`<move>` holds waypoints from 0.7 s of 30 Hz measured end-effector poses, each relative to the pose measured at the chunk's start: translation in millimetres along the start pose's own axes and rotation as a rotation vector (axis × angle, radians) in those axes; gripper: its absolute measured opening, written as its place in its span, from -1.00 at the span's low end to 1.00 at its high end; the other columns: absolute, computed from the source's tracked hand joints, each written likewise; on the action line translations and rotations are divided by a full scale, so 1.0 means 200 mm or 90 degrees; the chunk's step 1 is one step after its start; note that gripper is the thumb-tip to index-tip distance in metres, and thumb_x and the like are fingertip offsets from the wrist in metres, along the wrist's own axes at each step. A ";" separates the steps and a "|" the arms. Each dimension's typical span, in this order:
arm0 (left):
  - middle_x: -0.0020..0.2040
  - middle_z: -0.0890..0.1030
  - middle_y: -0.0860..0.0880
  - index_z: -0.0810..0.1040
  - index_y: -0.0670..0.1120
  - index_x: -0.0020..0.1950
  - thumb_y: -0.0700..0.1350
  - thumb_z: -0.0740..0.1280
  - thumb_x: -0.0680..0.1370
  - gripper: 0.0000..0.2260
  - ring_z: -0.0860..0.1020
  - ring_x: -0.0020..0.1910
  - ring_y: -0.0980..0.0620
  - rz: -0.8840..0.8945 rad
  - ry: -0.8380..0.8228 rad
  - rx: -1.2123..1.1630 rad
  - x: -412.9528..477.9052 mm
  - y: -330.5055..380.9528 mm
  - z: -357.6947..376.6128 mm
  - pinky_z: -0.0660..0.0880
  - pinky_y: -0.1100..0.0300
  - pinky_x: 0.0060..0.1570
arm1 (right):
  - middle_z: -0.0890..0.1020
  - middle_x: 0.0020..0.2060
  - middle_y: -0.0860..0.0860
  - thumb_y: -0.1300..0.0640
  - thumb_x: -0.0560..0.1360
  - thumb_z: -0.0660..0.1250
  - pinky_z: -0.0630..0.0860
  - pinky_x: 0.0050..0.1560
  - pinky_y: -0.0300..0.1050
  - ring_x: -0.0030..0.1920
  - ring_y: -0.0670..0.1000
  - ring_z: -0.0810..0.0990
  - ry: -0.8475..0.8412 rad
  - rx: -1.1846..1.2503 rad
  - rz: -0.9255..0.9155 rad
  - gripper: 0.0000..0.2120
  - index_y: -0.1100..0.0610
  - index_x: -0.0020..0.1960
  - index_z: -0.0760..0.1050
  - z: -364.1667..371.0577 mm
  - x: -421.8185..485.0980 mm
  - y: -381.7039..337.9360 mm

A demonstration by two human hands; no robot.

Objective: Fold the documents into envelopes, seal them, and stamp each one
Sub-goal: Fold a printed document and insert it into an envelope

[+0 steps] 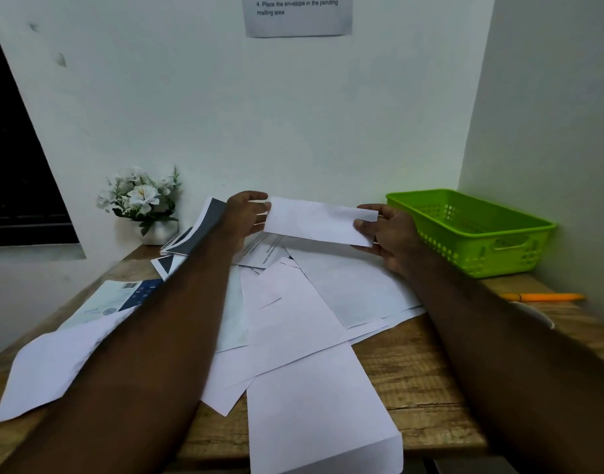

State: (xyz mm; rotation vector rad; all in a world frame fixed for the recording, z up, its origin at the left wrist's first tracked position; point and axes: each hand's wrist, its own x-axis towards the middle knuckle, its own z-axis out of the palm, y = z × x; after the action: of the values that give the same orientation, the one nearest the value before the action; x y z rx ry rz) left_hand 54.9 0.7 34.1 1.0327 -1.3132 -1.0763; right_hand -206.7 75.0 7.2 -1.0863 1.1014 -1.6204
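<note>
1. Envelope held up just left of green basket — left hand and right hand each pinch one end.
2. No stamp visible; loose sheets left of basket lie unfolded — judged early, most work remains.

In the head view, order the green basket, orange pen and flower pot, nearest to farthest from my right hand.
1. green basket, just beyond the right hand
2. orange pen, farther right, table edge
3. flower pot, far left by wall
</note>
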 end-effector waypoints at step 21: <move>0.12 0.46 -0.10 0.64 0.19 0.12 -0.33 0.56 0.38 -0.51 0.54 -0.21 0.09 -0.173 -0.538 0.822 -0.26 0.23 -0.31 0.57 0.20 -0.15 | 0.61 0.08 0.15 0.41 0.47 0.43 0.68 -0.33 -0.03 -0.03 0.12 0.64 0.004 -0.002 0.023 -0.75 0.09 -0.01 0.58 0.04 -0.03 -0.01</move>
State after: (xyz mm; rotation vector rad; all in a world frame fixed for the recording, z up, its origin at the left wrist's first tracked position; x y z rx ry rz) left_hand 118.5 59.1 67.6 1.7911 -2.7880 -0.7984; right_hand -197.7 79.8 8.9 -1.0577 1.1224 -1.5954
